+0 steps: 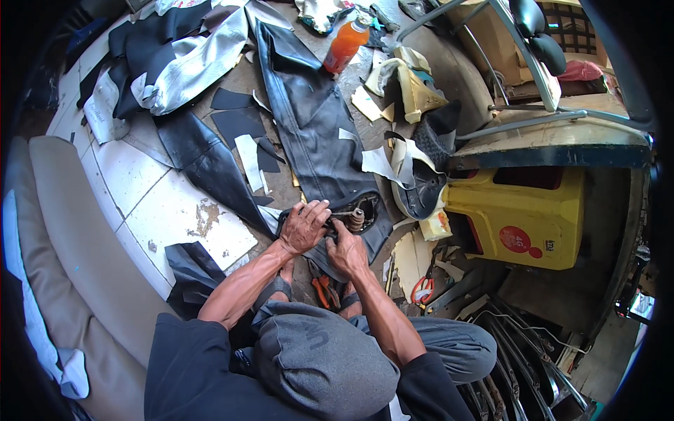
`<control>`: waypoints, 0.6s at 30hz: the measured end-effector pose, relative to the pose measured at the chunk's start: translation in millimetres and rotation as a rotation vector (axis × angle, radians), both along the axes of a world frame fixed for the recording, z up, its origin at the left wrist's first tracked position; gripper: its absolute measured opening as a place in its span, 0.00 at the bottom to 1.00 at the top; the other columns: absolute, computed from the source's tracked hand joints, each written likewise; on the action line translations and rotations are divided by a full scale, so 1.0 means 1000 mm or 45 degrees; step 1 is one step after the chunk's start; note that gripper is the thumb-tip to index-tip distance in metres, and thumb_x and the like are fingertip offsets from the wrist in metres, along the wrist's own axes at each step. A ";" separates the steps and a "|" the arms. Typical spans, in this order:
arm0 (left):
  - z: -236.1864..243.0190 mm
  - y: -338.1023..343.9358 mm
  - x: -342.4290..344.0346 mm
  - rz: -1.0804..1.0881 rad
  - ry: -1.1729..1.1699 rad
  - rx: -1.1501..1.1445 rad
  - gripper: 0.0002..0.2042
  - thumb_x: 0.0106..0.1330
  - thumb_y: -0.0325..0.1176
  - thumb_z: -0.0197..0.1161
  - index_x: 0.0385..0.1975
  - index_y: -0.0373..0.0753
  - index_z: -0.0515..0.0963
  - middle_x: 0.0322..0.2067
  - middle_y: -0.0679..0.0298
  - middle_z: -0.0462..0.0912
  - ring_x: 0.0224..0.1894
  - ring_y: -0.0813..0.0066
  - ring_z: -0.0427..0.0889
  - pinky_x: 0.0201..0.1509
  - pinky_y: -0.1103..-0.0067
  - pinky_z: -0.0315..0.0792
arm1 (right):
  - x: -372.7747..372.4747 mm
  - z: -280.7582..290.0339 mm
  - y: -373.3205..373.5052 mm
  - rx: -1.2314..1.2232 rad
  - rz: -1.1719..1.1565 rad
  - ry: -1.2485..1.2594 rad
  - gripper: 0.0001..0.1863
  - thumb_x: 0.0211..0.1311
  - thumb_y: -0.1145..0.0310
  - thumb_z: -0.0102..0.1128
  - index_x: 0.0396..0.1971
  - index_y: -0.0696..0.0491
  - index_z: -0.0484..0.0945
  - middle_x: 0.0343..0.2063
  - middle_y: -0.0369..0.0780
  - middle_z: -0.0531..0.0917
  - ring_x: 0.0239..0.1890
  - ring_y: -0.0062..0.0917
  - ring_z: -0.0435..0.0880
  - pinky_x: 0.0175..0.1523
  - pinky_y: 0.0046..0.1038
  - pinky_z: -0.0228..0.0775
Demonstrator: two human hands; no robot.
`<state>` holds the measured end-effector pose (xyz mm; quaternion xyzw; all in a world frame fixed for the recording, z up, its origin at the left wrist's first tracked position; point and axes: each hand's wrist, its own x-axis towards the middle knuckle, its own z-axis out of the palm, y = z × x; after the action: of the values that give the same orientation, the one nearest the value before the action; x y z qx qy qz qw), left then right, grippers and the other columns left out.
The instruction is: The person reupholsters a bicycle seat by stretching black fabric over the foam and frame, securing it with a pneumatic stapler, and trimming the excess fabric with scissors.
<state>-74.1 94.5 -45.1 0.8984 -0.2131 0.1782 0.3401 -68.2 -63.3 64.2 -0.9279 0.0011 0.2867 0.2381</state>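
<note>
A long black leather-like cover with stitched seams stretches away from me across the floor. At its near end is a dark round opening, with a brownish ribbed, spring-like piece inside. My left hand lies over the left edge of this opening, fingers bent over and pressed close together on the black material. Just right of it, my right hand has its fingers curled and pressed at the near edge. What lies under the fingertips is mostly hidden. Pliers with orange handles rest between my feet.
Red-handled scissors lie to the right. An orange drink bottle stands farther back. Black and white scraps cover the floor. A yellow plastic box sits beneath a bench at right; a long beige cushion is at left.
</note>
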 end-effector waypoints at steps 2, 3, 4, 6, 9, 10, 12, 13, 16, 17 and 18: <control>0.002 -0.002 -0.002 -0.010 0.013 -0.029 0.34 0.50 0.35 0.75 0.60 0.39 0.69 0.63 0.56 0.75 0.62 0.58 0.76 0.66 0.61 0.63 | -0.005 0.002 0.000 -0.054 0.005 -0.004 0.34 0.63 0.61 0.60 0.71 0.41 0.65 0.35 0.58 0.86 0.42 0.56 0.86 0.51 0.53 0.76; 0.002 -0.002 0.000 -0.005 0.020 0.011 0.34 0.53 0.36 0.74 0.61 0.40 0.69 0.63 0.57 0.73 0.64 0.60 0.74 0.67 0.62 0.61 | -0.009 0.005 -0.001 -0.119 0.001 -0.012 0.34 0.63 0.62 0.59 0.71 0.39 0.65 0.35 0.59 0.86 0.41 0.56 0.86 0.50 0.54 0.77; 0.001 -0.002 -0.002 -0.001 0.025 0.015 0.34 0.53 0.36 0.74 0.61 0.40 0.69 0.63 0.57 0.73 0.64 0.60 0.74 0.67 0.62 0.61 | -0.013 0.010 -0.001 -0.114 0.005 -0.008 0.34 0.63 0.62 0.59 0.71 0.39 0.65 0.35 0.59 0.86 0.41 0.56 0.86 0.50 0.54 0.77; -0.001 0.000 -0.006 0.012 0.015 0.041 0.33 0.53 0.36 0.73 0.61 0.41 0.69 0.62 0.58 0.73 0.64 0.60 0.74 0.68 0.62 0.61 | -0.022 0.021 0.000 -0.093 -0.012 0.092 0.33 0.64 0.62 0.59 0.70 0.37 0.66 0.34 0.60 0.85 0.40 0.58 0.85 0.49 0.54 0.76; -0.003 0.002 -0.011 0.001 0.014 0.046 0.33 0.54 0.36 0.73 0.61 0.41 0.69 0.62 0.58 0.73 0.64 0.61 0.74 0.67 0.62 0.60 | -0.035 0.024 -0.001 -0.114 0.053 0.096 0.34 0.64 0.62 0.59 0.72 0.35 0.63 0.32 0.61 0.85 0.37 0.58 0.85 0.48 0.55 0.76; -0.003 0.002 -0.010 -0.002 0.011 0.050 0.32 0.54 0.36 0.72 0.60 0.41 0.69 0.62 0.57 0.72 0.64 0.62 0.73 0.67 0.62 0.60 | -0.037 0.026 -0.002 -0.152 0.080 0.123 0.35 0.65 0.62 0.58 0.73 0.34 0.63 0.32 0.60 0.85 0.36 0.58 0.85 0.47 0.55 0.76; -0.002 -0.002 -0.005 0.007 0.003 0.059 0.32 0.54 0.37 0.74 0.59 0.41 0.69 0.62 0.57 0.72 0.64 0.60 0.73 0.67 0.61 0.61 | -0.047 0.014 -0.014 -0.156 0.182 0.156 0.31 0.65 0.61 0.59 0.69 0.38 0.67 0.35 0.59 0.85 0.39 0.57 0.85 0.48 0.55 0.76; -0.002 -0.002 -0.004 0.016 -0.006 -0.002 0.32 0.53 0.37 0.75 0.58 0.41 0.69 0.61 0.56 0.72 0.64 0.59 0.73 0.67 0.61 0.61 | -0.048 0.014 -0.014 -0.153 0.287 0.193 0.27 0.65 0.59 0.59 0.65 0.43 0.71 0.38 0.57 0.85 0.41 0.56 0.85 0.49 0.54 0.76; -0.004 -0.003 -0.002 0.013 -0.028 -0.099 0.31 0.52 0.38 0.77 0.56 0.46 0.70 0.59 0.55 0.71 0.64 0.56 0.73 0.65 0.59 0.62 | -0.058 0.040 -0.022 -0.022 0.407 0.194 0.17 0.68 0.57 0.55 0.49 0.52 0.76 0.40 0.55 0.85 0.43 0.57 0.85 0.52 0.55 0.74; -0.003 -0.003 0.001 0.019 -0.051 -0.061 0.29 0.53 0.38 0.77 0.54 0.49 0.71 0.59 0.56 0.71 0.64 0.55 0.73 0.64 0.58 0.63 | -0.059 0.053 -0.023 -0.008 0.402 0.197 0.18 0.68 0.56 0.57 0.50 0.52 0.76 0.41 0.55 0.85 0.45 0.57 0.84 0.54 0.56 0.73; 0.000 -0.004 0.005 0.024 -0.079 -0.024 0.27 0.53 0.38 0.77 0.53 0.51 0.72 0.59 0.56 0.71 0.64 0.54 0.73 0.63 0.57 0.64 | -0.059 0.067 -0.025 0.005 0.395 0.195 0.20 0.67 0.55 0.59 0.51 0.52 0.76 0.42 0.55 0.85 0.47 0.57 0.84 0.55 0.57 0.72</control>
<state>-69.2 90.0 -44.7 0.8912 -0.2133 0.2111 0.3400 -127.5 -88.8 131.1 -0.8919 -0.1245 0.3900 0.1919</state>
